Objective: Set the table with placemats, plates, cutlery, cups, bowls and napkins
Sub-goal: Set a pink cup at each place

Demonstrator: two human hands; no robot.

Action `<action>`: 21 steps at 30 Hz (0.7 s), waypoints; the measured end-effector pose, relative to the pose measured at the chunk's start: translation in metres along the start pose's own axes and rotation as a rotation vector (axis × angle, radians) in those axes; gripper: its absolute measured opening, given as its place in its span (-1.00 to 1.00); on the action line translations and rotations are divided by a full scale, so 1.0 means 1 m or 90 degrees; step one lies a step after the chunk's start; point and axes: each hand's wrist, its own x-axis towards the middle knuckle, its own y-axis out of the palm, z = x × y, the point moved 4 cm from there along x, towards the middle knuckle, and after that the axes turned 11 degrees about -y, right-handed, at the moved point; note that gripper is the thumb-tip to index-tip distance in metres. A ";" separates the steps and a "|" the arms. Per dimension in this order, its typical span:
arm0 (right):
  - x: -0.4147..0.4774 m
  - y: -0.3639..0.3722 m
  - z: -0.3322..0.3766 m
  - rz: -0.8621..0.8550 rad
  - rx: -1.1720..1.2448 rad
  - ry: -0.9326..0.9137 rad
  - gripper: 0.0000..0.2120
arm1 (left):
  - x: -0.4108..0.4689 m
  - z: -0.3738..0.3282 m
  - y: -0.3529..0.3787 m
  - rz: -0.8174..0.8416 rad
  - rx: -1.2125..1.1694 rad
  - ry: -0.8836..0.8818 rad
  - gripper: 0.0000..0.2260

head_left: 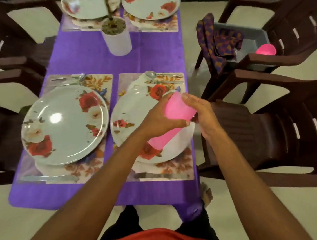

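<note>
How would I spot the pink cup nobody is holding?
Right of the purple-clothed table stands the farther brown plastic chair, with a grey plastic tub on its seat. The pink plastic cup sits in the tub's right corner. Unlike the other pink cups, no hand touches it.

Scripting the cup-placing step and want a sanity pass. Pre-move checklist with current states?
1. Cups in hand: ok. The left hand grips the pink cups above the near right plate.
2. Right hand's hold: cannot tell. The right hand lies against the top cup, thumb hidden.
3. Cutlery laid: ok. The spoon and fork lie at the far edge of the placemat.
4. Bare spot for a cup on that placemat: cannot tell. The hands cover part of it.
5. Napkins placed: not ok. The napkins hang on the grey tub on the chair.
</note>
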 end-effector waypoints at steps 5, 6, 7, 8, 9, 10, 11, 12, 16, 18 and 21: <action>-0.010 0.113 -0.007 -0.012 0.014 0.019 -0.44 | -0.030 0.047 -0.106 0.008 0.024 -0.012 -0.10; -0.009 0.132 -0.007 -0.006 0.018 0.029 -0.41 | -0.034 0.052 -0.123 0.007 0.031 -0.018 -0.11; -0.006 0.149 -0.005 0.000 0.019 0.031 -0.42 | -0.037 0.056 -0.139 0.002 0.032 -0.024 -0.11; -0.001 0.161 -0.003 -0.002 0.025 0.027 -0.47 | -0.038 0.060 -0.152 -0.002 0.028 -0.030 -0.10; 0.006 0.170 0.001 -0.018 0.046 0.024 -0.56 | -0.038 0.064 -0.165 -0.008 0.028 -0.034 -0.10; 0.015 0.173 0.004 -0.052 0.080 0.030 -0.63 | -0.039 0.067 -0.176 -0.017 0.025 -0.037 -0.12; 0.027 0.172 0.007 -0.094 0.125 0.041 -0.61 | -0.040 0.071 -0.186 -0.028 0.020 -0.044 -0.15; 0.040 0.167 0.010 -0.126 0.158 0.046 -0.51 | -0.040 0.075 -0.195 -0.040 0.009 -0.056 -0.18; 0.090 0.141 0.020 -0.208 0.081 0.006 -0.23 | -0.038 0.096 -0.223 -0.129 -0.054 -0.117 -0.24; 0.114 0.137 0.022 -0.226 0.023 -0.046 -0.25 | -0.037 0.104 -0.230 -0.172 -0.096 -0.133 -0.27; 0.147 0.141 0.018 -0.195 -0.214 -0.137 -0.15 | -0.037 0.110 -0.236 -0.220 -0.166 -0.156 -0.27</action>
